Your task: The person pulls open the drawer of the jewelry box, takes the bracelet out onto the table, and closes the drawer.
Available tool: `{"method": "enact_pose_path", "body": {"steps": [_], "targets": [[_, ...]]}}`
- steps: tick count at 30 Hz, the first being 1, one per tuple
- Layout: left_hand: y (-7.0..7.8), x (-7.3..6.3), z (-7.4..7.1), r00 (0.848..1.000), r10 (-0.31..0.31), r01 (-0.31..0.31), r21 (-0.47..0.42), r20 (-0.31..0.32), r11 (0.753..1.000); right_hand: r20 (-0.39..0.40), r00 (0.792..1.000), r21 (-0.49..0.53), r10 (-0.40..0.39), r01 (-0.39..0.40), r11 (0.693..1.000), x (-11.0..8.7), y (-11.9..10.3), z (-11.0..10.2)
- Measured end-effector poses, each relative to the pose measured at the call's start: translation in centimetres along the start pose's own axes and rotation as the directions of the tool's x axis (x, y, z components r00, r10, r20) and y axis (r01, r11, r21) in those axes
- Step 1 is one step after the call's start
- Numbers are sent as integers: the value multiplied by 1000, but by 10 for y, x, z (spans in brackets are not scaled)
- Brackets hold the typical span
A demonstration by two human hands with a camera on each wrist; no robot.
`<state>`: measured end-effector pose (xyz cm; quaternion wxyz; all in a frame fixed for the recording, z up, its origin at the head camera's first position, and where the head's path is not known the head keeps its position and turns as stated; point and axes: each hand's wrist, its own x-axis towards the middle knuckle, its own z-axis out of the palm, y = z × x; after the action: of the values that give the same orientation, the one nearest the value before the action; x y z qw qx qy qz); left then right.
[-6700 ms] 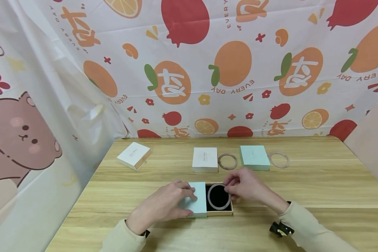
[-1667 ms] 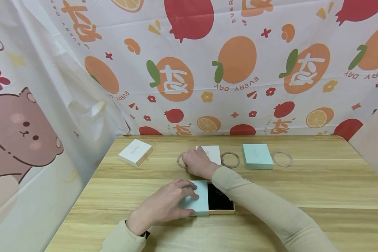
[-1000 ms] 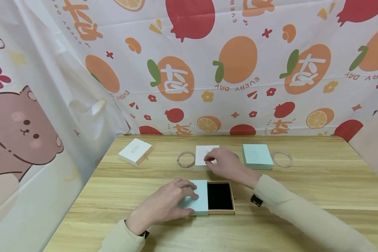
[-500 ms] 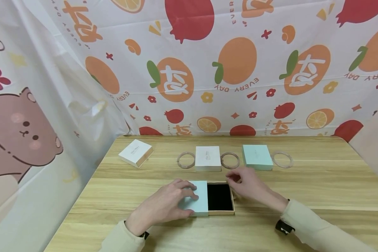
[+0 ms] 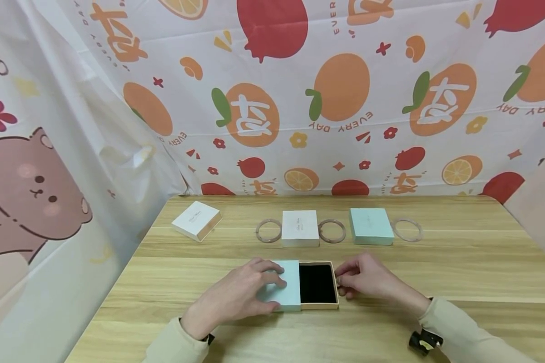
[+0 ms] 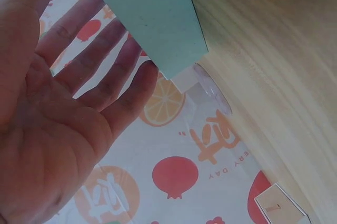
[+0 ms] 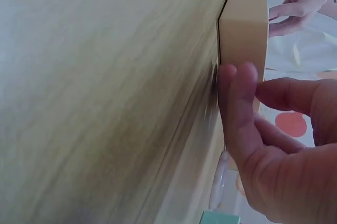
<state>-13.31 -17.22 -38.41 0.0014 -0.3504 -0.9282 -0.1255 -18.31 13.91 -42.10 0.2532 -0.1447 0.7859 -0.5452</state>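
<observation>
In the middle of the table lies a mint box (image 5: 288,283), its cardboard tray (image 5: 319,306) slid partway out to the right. Black padding (image 5: 316,283) lines the tray, with nothing lying on it. My left hand (image 5: 238,292) holds the mint sleeve, thumb on the near side and fingers over the top and far side. At the tray's right end, my right hand (image 5: 368,276) touches the end wall (image 7: 243,29) with bent fingertips. Behind are three ring-shaped bangles: a greyish bangle (image 5: 268,230), a brownish bangle (image 5: 331,231) and a pale bangle (image 5: 407,230).
A white box (image 5: 300,228) stands between two bangles, and a second mint box (image 5: 371,226) sits to its right. Another white box (image 5: 197,221) lies angled at the back left. A fruit-printed cloth (image 5: 295,161) hangs behind the wooden table (image 5: 236,348).
The bangle that lay in the tray is now left of the white box. My right hand has come back from there to the tray's end. The left hand has stayed on the sleeve.
</observation>
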Motion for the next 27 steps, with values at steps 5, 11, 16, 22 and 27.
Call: {"method": "enact_pose_path", "body": {"steps": [5, 11, 16, 22, 27], "targets": [[-2, -1, 1, 1000, -12, 12, -6, 7, 1000, 4, 1000, 58, 16, -17, 998, -1, 0, 3], [-3, -1, 2, 1000, 4, -4, 1, -9, 1000, 1, 1000, 129, 24, -24, 991, -1, 2, 5], [-3, -1, 0, 1000, 21, -21, 0, -18, 1000, -4, 1000, 167, 27, -26, 986, -1, 1, 8], [-2, -1, 0, 1000, 16, -16, -5, -17, 1000, -22, 998, 185, 56, -51, 981, -1, -1, 12], [-2, -1, 1, 1000, 17, -17, 2, -21, 1000, -40, 996, 187, 82, -73, 980, -2, -2, 15]]}}
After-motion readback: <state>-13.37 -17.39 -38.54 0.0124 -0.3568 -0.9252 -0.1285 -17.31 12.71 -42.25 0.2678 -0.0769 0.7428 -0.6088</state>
